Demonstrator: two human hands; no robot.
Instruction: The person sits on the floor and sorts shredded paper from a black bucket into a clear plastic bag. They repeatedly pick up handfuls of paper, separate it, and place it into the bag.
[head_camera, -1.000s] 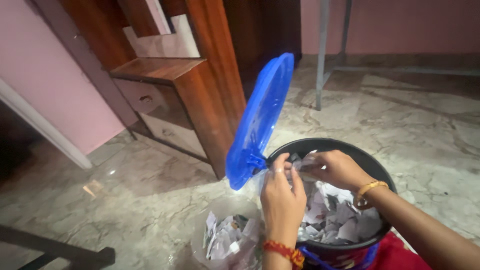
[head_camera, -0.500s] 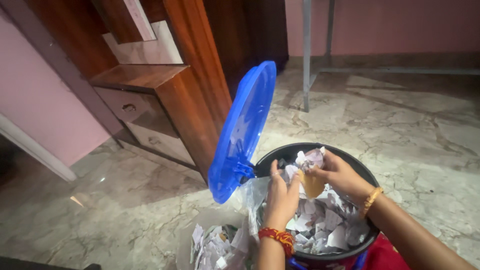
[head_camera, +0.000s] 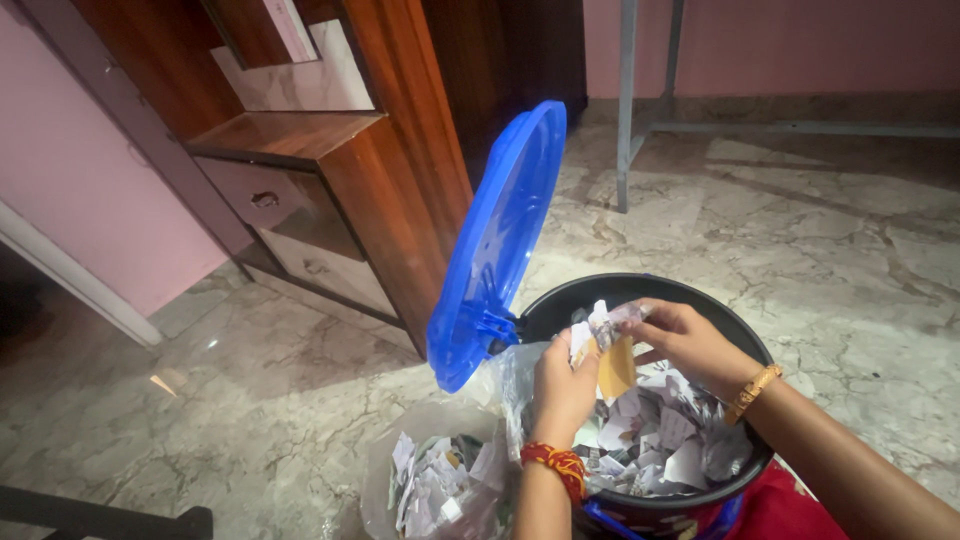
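1. Since earlier frame: both hands dropped slightly, paper wad now lower over black bin (head_camera: 745, 335); blue lid (head_camera: 500, 240) stays upright.
2. Clear bag (head_camera: 440, 480) of scraps sits on floor beside bin.
3. Right hand (head_camera: 690, 340) and left hand (head_camera: 562, 385) both pinch the paper wad (head_camera: 607, 345), possibly with bag edge.
4. Best keep grip firm, gather loose scraps.

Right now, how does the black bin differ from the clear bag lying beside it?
The black bin is rigid, round and opaque, standing upright with its blue lid tipped open; the clear bag is soft, see-through and slumped on the marble floor, with no lid. Both hands work over the bin: the left hand and right hand share a grip on a bunch of scraps, while nothing touches the bag's heap. Both hold torn paper scraps.
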